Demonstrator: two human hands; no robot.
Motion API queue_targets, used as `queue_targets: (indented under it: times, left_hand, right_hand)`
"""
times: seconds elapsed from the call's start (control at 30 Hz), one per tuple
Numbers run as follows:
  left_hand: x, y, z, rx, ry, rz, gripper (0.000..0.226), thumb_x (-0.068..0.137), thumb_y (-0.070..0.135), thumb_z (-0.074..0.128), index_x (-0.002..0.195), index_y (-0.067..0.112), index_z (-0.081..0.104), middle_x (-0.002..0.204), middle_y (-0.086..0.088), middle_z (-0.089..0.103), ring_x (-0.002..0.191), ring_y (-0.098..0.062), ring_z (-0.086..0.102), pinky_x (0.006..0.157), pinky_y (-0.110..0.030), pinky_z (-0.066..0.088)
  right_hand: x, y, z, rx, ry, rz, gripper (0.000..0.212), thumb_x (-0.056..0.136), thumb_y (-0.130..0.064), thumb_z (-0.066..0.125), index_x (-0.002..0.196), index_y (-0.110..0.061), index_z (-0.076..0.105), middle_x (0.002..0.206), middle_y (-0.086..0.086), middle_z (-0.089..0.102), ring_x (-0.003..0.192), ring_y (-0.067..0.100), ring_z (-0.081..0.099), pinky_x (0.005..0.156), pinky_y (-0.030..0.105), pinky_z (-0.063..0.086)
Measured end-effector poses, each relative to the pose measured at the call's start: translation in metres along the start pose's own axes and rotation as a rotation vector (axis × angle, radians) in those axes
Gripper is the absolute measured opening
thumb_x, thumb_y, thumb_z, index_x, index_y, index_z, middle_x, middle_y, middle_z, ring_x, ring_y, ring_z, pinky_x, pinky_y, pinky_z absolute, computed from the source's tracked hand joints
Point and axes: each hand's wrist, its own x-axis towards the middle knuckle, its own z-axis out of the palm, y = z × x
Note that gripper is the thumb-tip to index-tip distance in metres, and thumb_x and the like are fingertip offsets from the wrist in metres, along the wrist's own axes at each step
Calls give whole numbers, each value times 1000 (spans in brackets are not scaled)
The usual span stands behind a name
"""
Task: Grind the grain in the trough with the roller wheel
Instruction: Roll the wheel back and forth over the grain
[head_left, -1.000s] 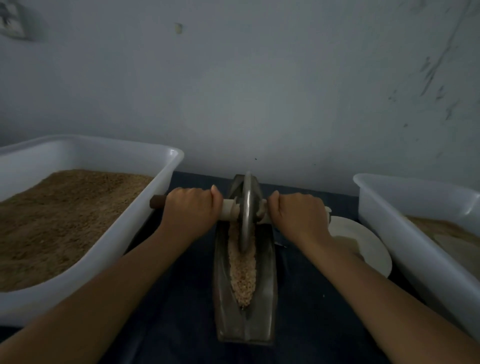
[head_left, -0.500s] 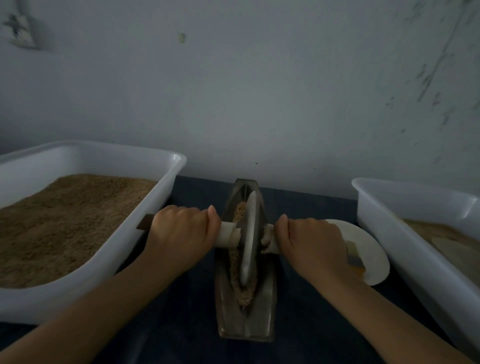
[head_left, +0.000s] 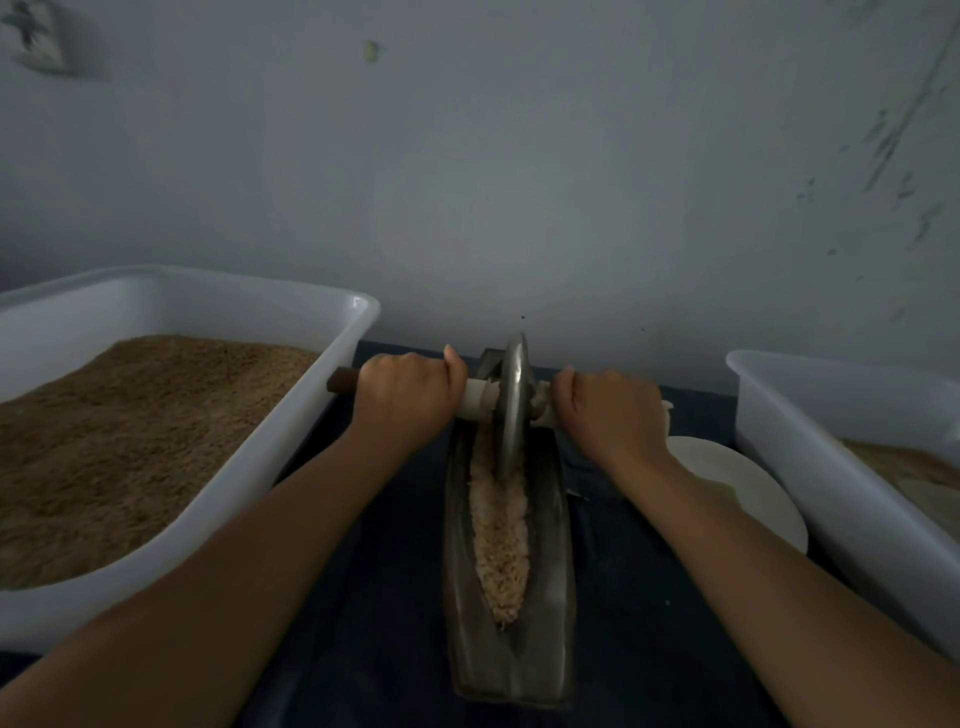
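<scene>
Here the light is dim, and much is cut off or hard to read. The large white tub (head_left: 291, 431) of brown meal (head_left: 119, 441), outward of the left hand's fingers, runs off the left edge. The second white tub (head_left: 810, 467), outward of the right hand's fingers, runs off the right edge, and its contents are only a dull tan patch. A white plate (head_left: 748, 499) lies just behind the right wrist, partly covered by that forearm; what lies on it cannot be made out. A dark cloth covers the bench (head_left: 374, 597).

Between the two sets of fingers the long metal trough (head_left: 511, 654) stretches from the wall toward the viewer, with a ridge of pale grain (head_left: 501, 540) along its groove. The roller wheel (head_left: 511, 410) stands upright at the trough's far end, its rim in the grain.

Both arms reach forward, nearly straight, knuckles up. The left hand (head_left: 402, 395) has its fingers wrapped tight round the axle handle (head_left: 340, 387), whose brown end sticks out past the fist. The right hand (head_left: 608, 410) grips the other side likewise, hiding that end of the handle.
</scene>
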Motion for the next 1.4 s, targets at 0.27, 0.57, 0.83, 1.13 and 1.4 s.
queue_targets:
  times: [0.27, 0.57, 0.83, 1.13, 1.4]
  left_hand:
    - [-38, 5, -23, -175, 100, -56, 25, 82, 17, 52, 88, -1, 69, 52, -11, 58, 38, -22, 52, 42, -26, 40]
    - [-66, 2, -54, -61, -75, 79, 57, 76, 22, 71, 121, -2, 47, 73, -10, 61, 54, -21, 57, 46, -25, 39]
    - [-29, 8, -17, -18, -91, 51, 62, 93, 14, 46, 141, -1, 10, 110, -14, 57, 89, -28, 60, 64, -34, 43]
    - [1, 5, 5, -11, -130, -96, 52, 96, 17, 44, 138, 0, 20, 109, -14, 59, 88, -28, 61, 62, -34, 42]
    - [-35, 9, -18, 10, -107, 59, 61, 94, 18, 46, 140, -1, 11, 107, -14, 57, 86, -27, 59, 60, -33, 38]
  right_hand:
    - [-33, -9, -25, -3, -52, 50, 51, 98, -29, 32, 49, -16, 42, 48, 2, 46, 45, 22, 40, 46, 29, 11]
    - [-69, -17, -63, 90, -190, 45, 51, 90, -41, 8, 53, -25, 38, 45, -5, 39, 40, 7, 36, 45, 26, 24]
    - [-41, -18, -34, 30, -69, 104, 56, 96, -23, 36, 41, -22, 24, 38, -8, 23, 36, 6, 15, 42, 25, 6]
    - [1, -11, -5, -123, -64, 12, 43, 99, -27, 23, 74, -17, 56, 75, 6, 64, 56, 19, 34, 46, 30, 6]
    - [-34, -14, -30, -38, -105, 32, 52, 98, -31, 27, 48, -20, 31, 44, -8, 30, 38, 10, 24, 43, 28, 8]
